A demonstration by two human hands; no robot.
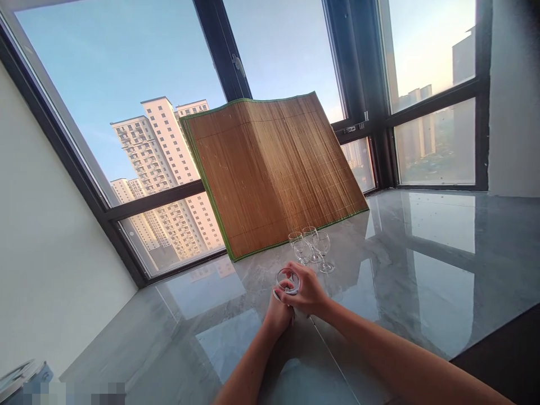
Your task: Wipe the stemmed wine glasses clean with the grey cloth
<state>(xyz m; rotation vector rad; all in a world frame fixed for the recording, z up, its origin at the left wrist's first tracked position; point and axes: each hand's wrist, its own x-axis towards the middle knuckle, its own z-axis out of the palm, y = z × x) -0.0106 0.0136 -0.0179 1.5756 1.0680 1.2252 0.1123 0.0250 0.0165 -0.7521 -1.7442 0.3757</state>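
We have one small stemmed glass (pixel 288 280) in hand near the middle of the glossy stone counter (pixel 422 270), while three more glasses (pixel 312 247) stand clustered just beyond it, in front of the bamboo mat (pixel 270 174) leaning on the window. We judge the handling of this glass is underway, with the other three untouched. Our right hand (pixel 307 293) curls its fingers closed around the bowl; our left hand (pixel 278 314) sits beneath, fingers seemingly wrapped about the stem, though partly hidden.
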